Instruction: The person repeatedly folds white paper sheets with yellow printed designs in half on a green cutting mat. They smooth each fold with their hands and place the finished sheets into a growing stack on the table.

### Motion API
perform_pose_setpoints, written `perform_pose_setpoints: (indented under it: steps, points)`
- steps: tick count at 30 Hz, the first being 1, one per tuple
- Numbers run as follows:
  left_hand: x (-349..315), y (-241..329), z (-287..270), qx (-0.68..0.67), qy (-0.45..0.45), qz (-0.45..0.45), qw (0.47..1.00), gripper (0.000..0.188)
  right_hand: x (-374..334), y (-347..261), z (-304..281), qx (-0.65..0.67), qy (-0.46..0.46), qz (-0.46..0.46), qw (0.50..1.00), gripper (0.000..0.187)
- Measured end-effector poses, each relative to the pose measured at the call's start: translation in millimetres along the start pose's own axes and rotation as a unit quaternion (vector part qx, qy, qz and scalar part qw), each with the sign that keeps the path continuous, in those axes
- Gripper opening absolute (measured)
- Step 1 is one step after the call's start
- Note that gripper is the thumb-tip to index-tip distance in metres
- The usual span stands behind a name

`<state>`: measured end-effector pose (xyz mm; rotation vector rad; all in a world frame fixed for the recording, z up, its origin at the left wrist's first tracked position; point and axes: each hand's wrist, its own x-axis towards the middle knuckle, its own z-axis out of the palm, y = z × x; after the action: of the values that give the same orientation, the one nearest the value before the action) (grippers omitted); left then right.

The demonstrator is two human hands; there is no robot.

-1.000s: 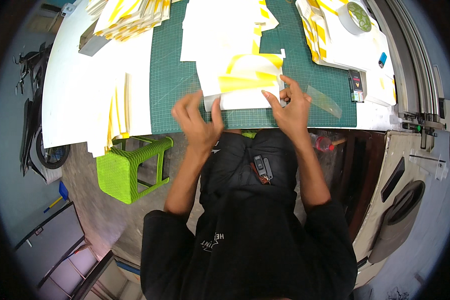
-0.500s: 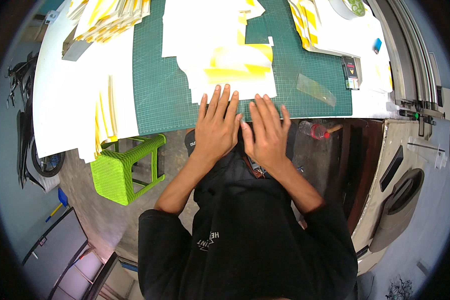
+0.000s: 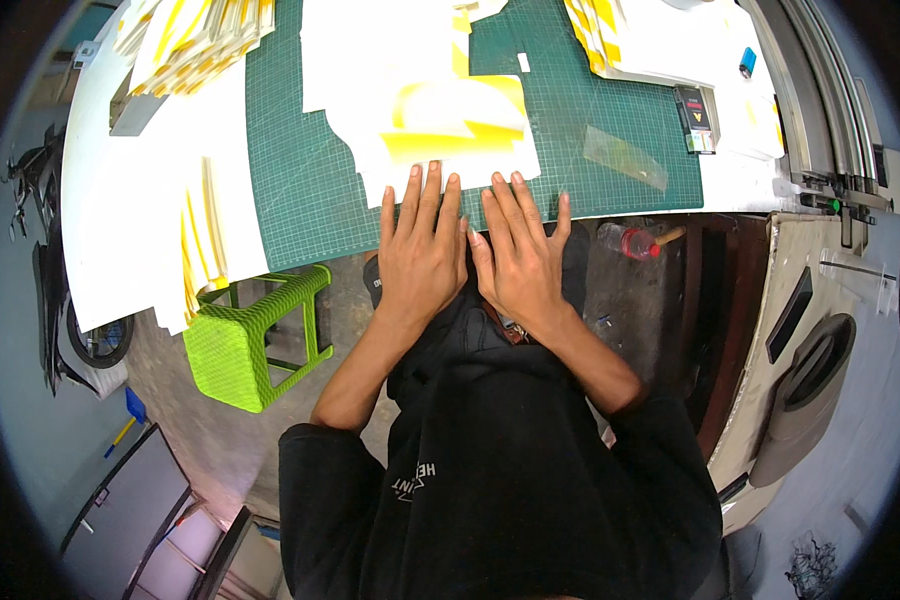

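Observation:
White sheets with yellow print [image 3: 455, 140] lie on a green gridded cutting mat [image 3: 300, 170] at the table's near edge. My left hand [image 3: 422, 250] is open, palm down, with its fingertips on the near edge of these sheets. Beside it my right hand [image 3: 522, 255], also flat with fingers stretched out, has its fingertips at the same edge, further right. Neither hand grips anything. A translucent strip [image 3: 625, 158] rests on the mat to the right of my right hand, and a small white scrap [image 3: 523, 62] lies further off.
Stacks of yellow-and-white printed pieces stand at the far left [image 3: 195, 45] and far right [image 3: 660, 40]. A dark small box [image 3: 695, 120] and a blue lighter [image 3: 747, 62] are on the right. Below the table are a green stool [image 3: 240, 350] and a red-capped bottle [image 3: 630, 240].
The view has shifted a little, so the table sits slightly higher and further left. Both hands stay flat at the sheets' near edge; the right-hand fingers look somewhat straighter.

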<state>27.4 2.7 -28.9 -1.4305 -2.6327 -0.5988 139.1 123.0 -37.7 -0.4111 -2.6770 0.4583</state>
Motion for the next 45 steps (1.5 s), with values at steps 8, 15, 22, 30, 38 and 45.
perform_pose_setpoints:
  steps: [8, 15, 22, 30, 38, 45]
  points:
    - [-1, 1, 0, 0.009, -0.005, 0.001, 1.0, 0.052, -2, 1, 0, 0.013, 0.001, 0.002, 1.0, 0.045]
    - [-2, 2, 0, 0.002, -0.005, -0.004, 1.0, 0.053, -3, 5, -1, -0.005, -0.007, -0.005, 1.0, 0.044]
    - [-1, 4, -1, 0.005, -0.003, -0.014, 1.0, 0.053, -1, 6, -5, -0.033, -0.01, -0.005, 0.999, 0.044]
    - [-5, 9, 3, -0.025, 0.012, -0.021, 0.999, 0.052, 0, 8, -9, -0.047, -0.021, -0.019, 0.999, 0.044]
    - [-7, 10, 5, -0.033, 0.005, -0.029, 0.999, 0.054, -1, 9, -9, -0.042, -0.026, -0.02, 0.999, 0.045]
    - [-8, 8, 6, -0.036, -0.001, -0.03, 0.999, 0.053, 0, 12, -9, -0.04, -0.027, -0.022, 0.999, 0.044]
